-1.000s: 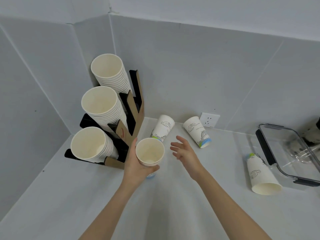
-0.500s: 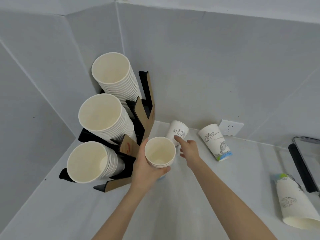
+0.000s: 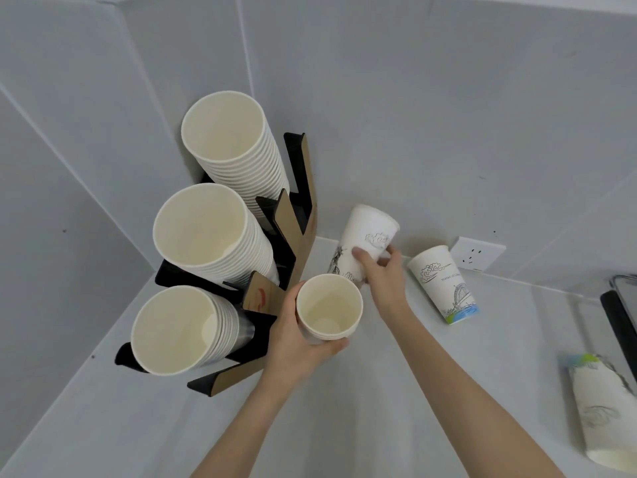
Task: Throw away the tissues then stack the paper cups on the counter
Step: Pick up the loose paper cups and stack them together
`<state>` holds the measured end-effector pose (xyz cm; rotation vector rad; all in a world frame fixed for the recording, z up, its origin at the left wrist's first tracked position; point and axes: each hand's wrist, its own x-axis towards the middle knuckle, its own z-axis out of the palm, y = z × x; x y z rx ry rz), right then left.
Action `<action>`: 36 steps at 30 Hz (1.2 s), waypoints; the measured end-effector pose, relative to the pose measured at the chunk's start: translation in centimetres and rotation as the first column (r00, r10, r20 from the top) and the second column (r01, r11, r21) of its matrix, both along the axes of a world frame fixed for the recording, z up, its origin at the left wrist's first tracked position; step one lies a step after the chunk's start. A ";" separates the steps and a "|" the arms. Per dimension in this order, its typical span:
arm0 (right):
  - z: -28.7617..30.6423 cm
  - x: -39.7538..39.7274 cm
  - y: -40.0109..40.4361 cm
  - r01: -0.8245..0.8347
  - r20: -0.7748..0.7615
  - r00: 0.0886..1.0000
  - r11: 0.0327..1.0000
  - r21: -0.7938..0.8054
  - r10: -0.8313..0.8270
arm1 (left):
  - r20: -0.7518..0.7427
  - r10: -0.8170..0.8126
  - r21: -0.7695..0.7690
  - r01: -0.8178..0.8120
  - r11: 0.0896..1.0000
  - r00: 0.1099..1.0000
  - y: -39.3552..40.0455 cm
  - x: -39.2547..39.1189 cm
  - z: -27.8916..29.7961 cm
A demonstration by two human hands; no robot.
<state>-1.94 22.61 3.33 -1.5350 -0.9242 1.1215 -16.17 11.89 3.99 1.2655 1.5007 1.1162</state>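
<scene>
My left hand grips a short stack of nested paper cups, mouth up, over the grey counter. My right hand is closed around a printed paper cup just behind the stack, by the back wall; that cup is tilted. Another printed cup stands to the right of it, beside the wall. A third printed cup lies on its side at the right edge. No tissues are in sight.
A black and brown cup holder with three long rows of white cups fills the left corner. A wall socket sits low on the back wall. A dark-rimmed tray shows at the far right.
My right hand reached forward and closed on the printed cup by the wall, which now tilts. My left hand kept the stack. The view moved closer and to the left.
</scene>
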 end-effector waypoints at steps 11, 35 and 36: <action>7.0 0.1 -6.9 -0.301 0.142 0.953 0.897 0.322 0.269 | 0.029 -0.030 -0.024 0.030 0.999 0.999 0.1 -0.3 0.0; -2.6 14.7 0.3 0.026 0.752 0.642 0.975 -0.221 0.153 | 0.021 -0.132 0.049 0.131 0.990 0.991 6.2 9.0 0.1; -3.0 14.7 0.5 0.042 0.757 0.635 0.970 -0.237 0.158 | 0.022 -0.134 0.051 0.133 0.990 0.991 6.3 9.2 0.1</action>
